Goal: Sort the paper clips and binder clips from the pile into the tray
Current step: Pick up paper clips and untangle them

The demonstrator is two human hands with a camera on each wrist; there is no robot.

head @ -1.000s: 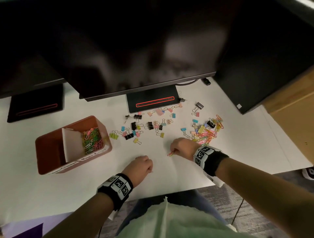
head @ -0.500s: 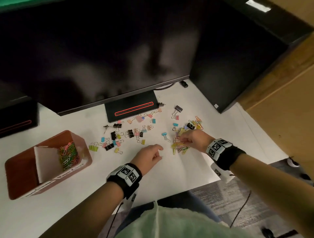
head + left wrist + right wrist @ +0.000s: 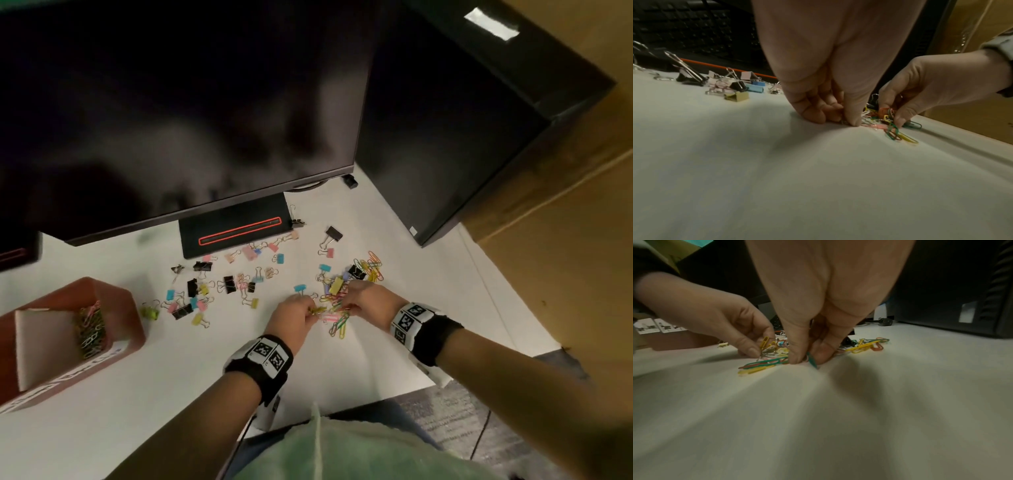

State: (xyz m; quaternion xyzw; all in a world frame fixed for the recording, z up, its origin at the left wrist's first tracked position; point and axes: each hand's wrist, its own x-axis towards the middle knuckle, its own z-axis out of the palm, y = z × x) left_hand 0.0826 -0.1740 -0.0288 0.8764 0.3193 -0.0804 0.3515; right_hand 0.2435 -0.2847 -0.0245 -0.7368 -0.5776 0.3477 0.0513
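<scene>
A loose heap of coloured paper clips [image 3: 337,317] lies on the white table, right of centre. My left hand [image 3: 313,310] reaches into its left side and pinches a yellow paper clip [image 3: 764,341] with thumb and forefinger. My right hand [image 3: 346,303] is at the heap's right side, its curled fingers pinching a green paper clip [image 3: 812,361]. More paper clips [image 3: 371,267] lie beyond the right hand. Coloured and black binder clips [image 3: 205,291] are scattered to the left. The reddish-brown tray [image 3: 116,298] stands far left with paper clips [image 3: 90,327] in its right compartment.
A white divider [image 3: 44,337] splits the tray. A monitor [image 3: 171,102] overhangs the back of the table on a black base [image 3: 236,229]. A black computer case [image 3: 445,137] stands at the back right. The table's front edge [image 3: 376,399] runs just behind my wrists.
Both hands have gone from the table's front to the paper clip heap and closed on clips there. The left hand travelled right. My head view has swung rightward.
</scene>
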